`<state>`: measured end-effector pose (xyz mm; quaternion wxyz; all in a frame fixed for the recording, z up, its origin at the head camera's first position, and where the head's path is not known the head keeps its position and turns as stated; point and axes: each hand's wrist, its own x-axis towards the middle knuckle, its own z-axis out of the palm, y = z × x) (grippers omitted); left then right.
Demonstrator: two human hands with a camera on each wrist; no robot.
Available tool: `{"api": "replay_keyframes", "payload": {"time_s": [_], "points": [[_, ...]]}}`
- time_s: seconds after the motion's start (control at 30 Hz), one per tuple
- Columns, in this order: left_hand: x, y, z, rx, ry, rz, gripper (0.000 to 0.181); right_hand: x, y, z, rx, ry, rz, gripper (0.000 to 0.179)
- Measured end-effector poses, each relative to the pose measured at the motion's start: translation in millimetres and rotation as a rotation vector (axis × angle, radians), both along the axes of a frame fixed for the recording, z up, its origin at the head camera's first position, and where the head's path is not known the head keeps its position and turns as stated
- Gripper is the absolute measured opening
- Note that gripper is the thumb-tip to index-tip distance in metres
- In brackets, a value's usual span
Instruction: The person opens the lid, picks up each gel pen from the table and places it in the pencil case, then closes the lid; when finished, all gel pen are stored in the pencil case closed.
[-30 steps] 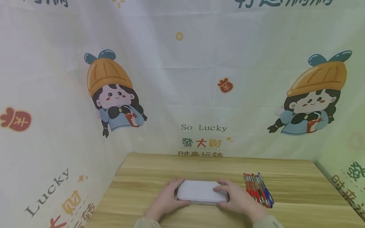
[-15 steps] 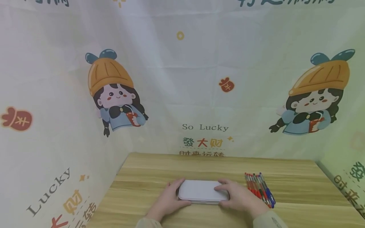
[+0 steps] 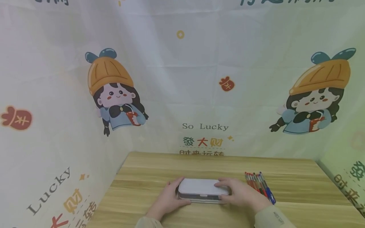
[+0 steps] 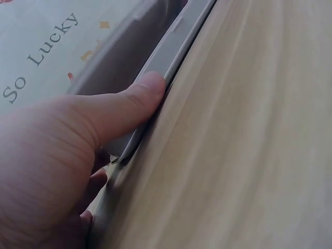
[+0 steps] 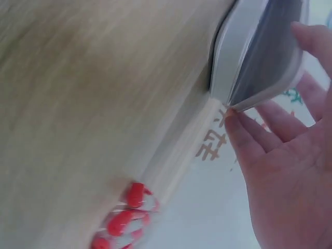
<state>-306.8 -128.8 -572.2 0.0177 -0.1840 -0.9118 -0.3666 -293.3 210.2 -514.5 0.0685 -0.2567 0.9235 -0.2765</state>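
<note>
One white pencil-case lid (image 3: 198, 186) has been lifted, pinched by the right hand (image 3: 239, 193); opening is begun, the base (image 3: 203, 201) pinched by the left hand (image 3: 167, 198).

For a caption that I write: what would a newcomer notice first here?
Two orange-hatted cartoon figures on the backdrop probably strike first. Below, on the wooden table, the left grip and right grip hold a white case, its lid ajar, with coloured pens to its right.
</note>
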Motion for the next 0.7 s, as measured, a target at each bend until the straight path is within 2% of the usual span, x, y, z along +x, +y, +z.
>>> {"api": "replay_keyframes", "payload": {"time_s": [0.07, 0.13, 0.27, 0.37, 0.5, 0.6, 0.7], "points": [[0.9, -0.3, 0.6, 0.002, -0.016, 0.021, 0.111, -1.8, 3.4, -1.2, -0.087, -0.034, -0.024, 0.043], [1.7, -0.5, 1.0, 0.003, -0.038, 0.043, 0.116, -3.4, 5.7, -3.1, -0.202, -0.024, -0.050, 0.038], [1.3, -1.9, 0.7, 0.018, -0.053, 0.056, 0.123, -6.1, 3.8, -5.5, -0.443, 0.075, -0.144, 0.018], [-0.2, -3.3, 0.6, 0.022, -0.043, 0.041, 0.125, -8.5, -0.4, -6.1, -0.549, 0.138, -0.247, 0.008], [-1.5, -4.0, -0.9, 0.034, -0.027, 0.018, 0.130, -10.7, -4.6, -4.6, -0.552, 0.192, -0.351, 0.008], [-1.4, -4.2, -2.1, 0.044, -0.026, 0.011, 0.132, -12.7, -6.5, -4.0, -0.513, 0.218, -0.378, 0.015], [-0.8, -4.2, -2.6, 0.053, -0.034, 0.008, 0.132, -14.8, -6.9, -4.7, -0.458, 0.195, -0.385, 0.031]]}}
